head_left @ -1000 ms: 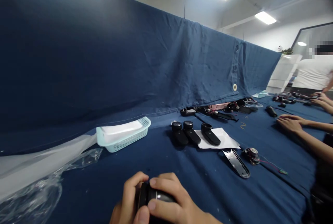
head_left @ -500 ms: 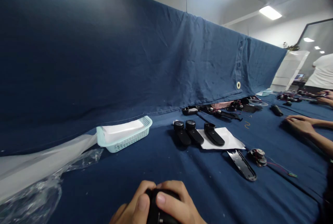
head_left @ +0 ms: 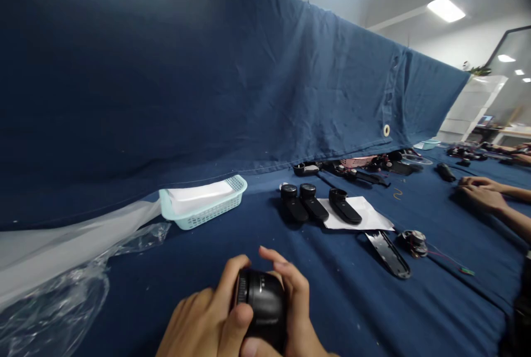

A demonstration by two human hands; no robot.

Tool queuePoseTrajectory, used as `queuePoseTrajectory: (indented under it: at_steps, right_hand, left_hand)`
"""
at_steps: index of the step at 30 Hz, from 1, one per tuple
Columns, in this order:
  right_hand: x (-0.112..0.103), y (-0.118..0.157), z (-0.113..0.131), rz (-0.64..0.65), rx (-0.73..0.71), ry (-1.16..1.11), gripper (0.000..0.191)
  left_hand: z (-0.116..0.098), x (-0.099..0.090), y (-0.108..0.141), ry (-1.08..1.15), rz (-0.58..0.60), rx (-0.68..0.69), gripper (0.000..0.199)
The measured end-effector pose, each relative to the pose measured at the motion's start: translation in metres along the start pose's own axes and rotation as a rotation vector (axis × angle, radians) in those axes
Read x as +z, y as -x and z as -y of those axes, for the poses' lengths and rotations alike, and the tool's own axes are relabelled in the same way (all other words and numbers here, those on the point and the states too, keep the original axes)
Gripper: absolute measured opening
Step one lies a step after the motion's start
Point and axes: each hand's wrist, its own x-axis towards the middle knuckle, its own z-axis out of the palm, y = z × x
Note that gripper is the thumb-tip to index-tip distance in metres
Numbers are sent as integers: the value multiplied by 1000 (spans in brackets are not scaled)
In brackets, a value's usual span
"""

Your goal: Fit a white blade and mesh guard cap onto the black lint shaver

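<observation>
A rounded black device (head_left: 267, 304) with a ribbed ring on its left side is held between both hands at the bottom centre. My left hand (head_left: 207, 318) grips its left side, thumb across the front. On the right side, my right hand (head_left: 299, 304) holds it, the thumb low in front and one fingertip raised off the top. Farther off lie two black long-bodied devices with round heads (head_left: 294, 205) (head_left: 314, 202). A similar black part with an open ring (head_left: 345, 207) rests on white paper (head_left: 371, 214).
A light-blue basket (head_left: 211, 213) holds white paper, beside clear plastic wrap (head_left: 62, 307). Right of centre are an open black shell (head_left: 390, 254) and a wired round part (head_left: 415, 242). Another person's hands (head_left: 483, 193) rest at the right. A blue curtain (head_left: 249, 80) hangs behind.
The black device has been raised and turned, showing its ribbed ring and rounded side. My right fingers have partly lifted from its top. The view has shifted slightly.
</observation>
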Motion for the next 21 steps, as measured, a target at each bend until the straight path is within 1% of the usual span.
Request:
queuePoseTrajectory:
  at_steps: [1, 2, 3, 6, 7, 9, 11, 12, 14, 17, 21]
  right_hand:
    - [-3, -1, 3, 68, 87, -68, 73]
    - [-7, -3, 6, 102, 182, -136, 74]
    - [-10, -4, 10, 99, 280, -204, 73]
    - [-15, -11, 16, -6, 502, -370, 73]
    - [-15, -14, 17, -14, 561, -421, 74]
    - [-17, -21, 15, 17, 690, -524, 77]
    - [-20, -28, 12, 53, 810, -617, 79]
    - [-21, -30, 10, 62, 849, -651, 80]
    - [-24, -34, 8, 67, 878, -693, 81]
    - [-26, -36, 10, 47, 877, -705, 81]
    - [-23, -35, 14, 48, 874, -668, 79]
  left_hand:
    - [2, 1, -2, -2, 21, 39, 65]
    - [3, 2, -3, 1, 36, 82, 68]
    - [5, 2, -5, 5, 50, 123, 69]
    - [4, 0, -9, -13, 95, 179, 69]
    - [2, -2, -10, -38, 110, 171, 69]
    - [-2, -6, -13, -91, 161, 119, 66]
    - [-8, -11, -16, -92, 248, 43, 59]
    - [-10, -14, -17, -61, 297, 11, 55]
    - [-15, -21, -19, 38, 365, -30, 52]
    - [-18, -35, -22, 176, 419, -61, 52]
    - [-15, -50, -26, 266, 474, -95, 48]
